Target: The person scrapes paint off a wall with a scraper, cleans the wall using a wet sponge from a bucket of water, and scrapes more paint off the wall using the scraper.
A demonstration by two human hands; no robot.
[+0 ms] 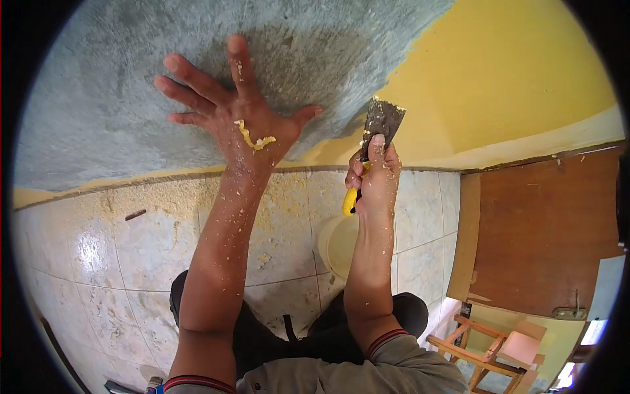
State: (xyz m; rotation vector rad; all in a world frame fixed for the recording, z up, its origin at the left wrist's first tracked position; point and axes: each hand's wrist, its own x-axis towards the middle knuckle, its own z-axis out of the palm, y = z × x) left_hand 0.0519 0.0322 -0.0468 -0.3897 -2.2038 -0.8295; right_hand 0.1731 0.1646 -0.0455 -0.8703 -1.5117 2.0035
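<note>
My left hand (251,115) is spread against the grey, scraped part of the wall (118,98), palm to the surface and fingers apart. A curled strip of yellow paint (256,142) lies on the back of it, and paint flecks dot both forearms. In my right hand (376,170) is a putty knife (384,117) with a yellow and black handle, my thumb on the blade. Yellow crumbs cling to the blade's edge. The blade stands near the border between bare grey and the yellow paint (492,79); whether it touches the wall I cannot tell.
Paint scrapings (162,194) litter the tiled floor (275,271) along the wall's foot, with a small brown stick (135,214) among them. A pale bucket (339,246) stands below my right forearm. To the right are a brown wooden door (546,231) and a wooden stool (485,352).
</note>
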